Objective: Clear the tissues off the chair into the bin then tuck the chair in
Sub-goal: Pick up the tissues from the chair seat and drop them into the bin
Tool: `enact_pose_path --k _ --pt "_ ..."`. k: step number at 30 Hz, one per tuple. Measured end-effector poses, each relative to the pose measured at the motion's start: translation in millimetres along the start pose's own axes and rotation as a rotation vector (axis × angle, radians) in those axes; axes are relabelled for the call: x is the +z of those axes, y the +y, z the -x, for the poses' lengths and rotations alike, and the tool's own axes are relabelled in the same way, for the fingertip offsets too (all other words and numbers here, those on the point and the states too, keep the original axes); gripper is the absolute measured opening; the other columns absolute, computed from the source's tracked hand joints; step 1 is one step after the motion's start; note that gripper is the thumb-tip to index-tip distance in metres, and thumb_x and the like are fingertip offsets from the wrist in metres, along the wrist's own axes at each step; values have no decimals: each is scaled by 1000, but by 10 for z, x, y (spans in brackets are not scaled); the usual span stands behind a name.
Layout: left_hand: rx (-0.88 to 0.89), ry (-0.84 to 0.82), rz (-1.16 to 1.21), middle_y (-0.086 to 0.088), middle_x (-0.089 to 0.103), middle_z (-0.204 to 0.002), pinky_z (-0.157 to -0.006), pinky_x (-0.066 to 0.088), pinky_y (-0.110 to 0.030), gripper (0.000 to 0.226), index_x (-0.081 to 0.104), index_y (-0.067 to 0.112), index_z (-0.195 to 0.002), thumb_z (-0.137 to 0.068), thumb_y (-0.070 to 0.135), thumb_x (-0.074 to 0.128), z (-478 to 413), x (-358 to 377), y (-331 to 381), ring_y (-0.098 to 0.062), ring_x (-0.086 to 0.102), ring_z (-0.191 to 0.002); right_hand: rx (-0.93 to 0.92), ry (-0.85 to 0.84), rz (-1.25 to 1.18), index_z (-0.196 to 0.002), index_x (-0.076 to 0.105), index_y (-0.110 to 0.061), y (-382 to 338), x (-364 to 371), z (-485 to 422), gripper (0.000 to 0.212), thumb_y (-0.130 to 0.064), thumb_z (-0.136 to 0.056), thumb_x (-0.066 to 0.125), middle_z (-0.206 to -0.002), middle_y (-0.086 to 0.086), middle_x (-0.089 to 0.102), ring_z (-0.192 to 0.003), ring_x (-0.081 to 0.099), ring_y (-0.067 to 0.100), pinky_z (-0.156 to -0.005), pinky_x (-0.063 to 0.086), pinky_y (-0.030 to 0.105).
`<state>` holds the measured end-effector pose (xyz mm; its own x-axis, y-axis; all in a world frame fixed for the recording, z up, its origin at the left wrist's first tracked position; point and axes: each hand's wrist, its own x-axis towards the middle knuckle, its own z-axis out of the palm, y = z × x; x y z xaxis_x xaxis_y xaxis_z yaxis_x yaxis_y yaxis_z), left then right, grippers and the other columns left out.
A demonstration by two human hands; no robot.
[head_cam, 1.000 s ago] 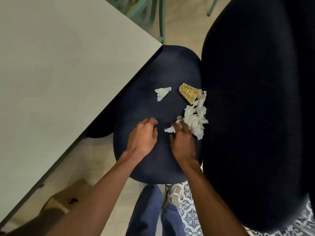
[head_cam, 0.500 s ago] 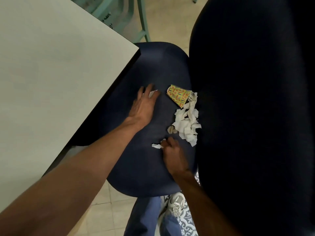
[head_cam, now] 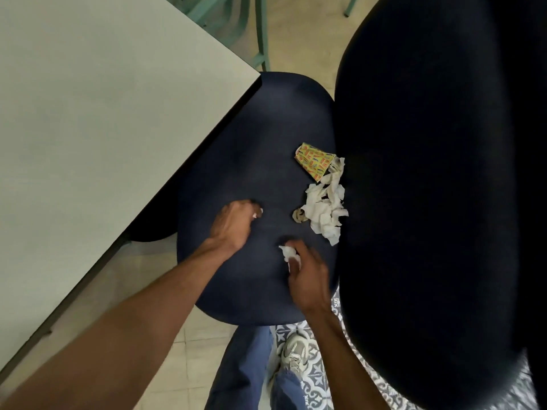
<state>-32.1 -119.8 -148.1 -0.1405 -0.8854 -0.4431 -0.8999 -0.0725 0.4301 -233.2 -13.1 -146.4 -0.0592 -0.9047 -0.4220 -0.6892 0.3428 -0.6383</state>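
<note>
While most of the tissues (head_cam: 325,211) are heaped on the right side of the chair seat (head_cam: 251,143), hard against the dark backrest (head_cam: 429,202), two smaller bits are found in the hands. A crushed yellow patterned paper cup (head_cam: 315,161) is laid just beyond the heap, touching its far end, and a small brown wad (head_cam: 299,216) is set against the heap's left edge.

A tissue piece (head_cam: 287,252) is pinched in the right hand (head_cam: 307,276), whose fingers are curled round it low over the near part of the seat, back of the hand upward. The left hand (head_cam: 233,223) is held near the middle of the seat with its fingers curled under; a white scrap (head_cam: 255,215) is seen at its fingertips and seems to be gripped there, though motion blur leaves that uncertain. Both forearms are stretched forward from the lower edge of the view, and the hands are kept apart.

A corner of the pale table (head_cam: 103,113) is overlapped with the seat's left side. Below the seat, a blue trouser leg (head_cam: 245,365) and a light shoe (head_cam: 293,353) are planted on a patterned rug (head_cam: 316,380). Green chair legs (head_cam: 262,31) are seen beyond the table.
</note>
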Motion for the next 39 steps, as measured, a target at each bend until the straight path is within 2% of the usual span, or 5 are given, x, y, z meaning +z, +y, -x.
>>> enact_pose_path --k 5,15,21,28,39 --pt "-28 121 149 2 75 -114 -88 58 -41 30 73 29 -111 -95 5 65 845 45 145 -25 71 -103 -22 93 -80 -107 79 -34 -172 -210 439 36 -2 -95 66 -97 -6 67 -83 66 9 -85 52 18" --pt "-206 440 401 -4 67 -124 -90 39 -13 38 66 17 -132 -96 12 72 2863 -343 644 -21 65 -108 -147 -4 -108 -117 77 -32 -922 -769 1742 32 -27 -96 54 -87 -6 76 -73 69 8 -74 58 25" --pt "-302 561 488 -6 67 -129 -98 50 -33 44 62 17 -140 -98 6 66 4151 -621 748 -26 66 -110 -296 -50 -94 -116 80 -31 -1410 -1003 2711 25 -41 -101 63 -95 -8 80 -79 70 1 -79 57 23" --pt "-417 799 564 3 60 -138 -109 49 -32 35 69 14 -130 -95 8 70 5488 -811 640 -18 63 -118 -442 -127 -92 -114 83 -30 -1954 -1086 3564 17 -31 -99 74 -99 -11 78 -82 66 -4 -75 46 5" --pt "-566 1072 684 12 71 -122 -94 59 -45 28 76 24 -120 -95 12 73 7464 -590 105 -8 67 -110 -679 -318 -20 -112 82 -31 -2384 -424 5057 18 -22 -99 75 -95 -19 78 -85 70 -4 -73 46 3"
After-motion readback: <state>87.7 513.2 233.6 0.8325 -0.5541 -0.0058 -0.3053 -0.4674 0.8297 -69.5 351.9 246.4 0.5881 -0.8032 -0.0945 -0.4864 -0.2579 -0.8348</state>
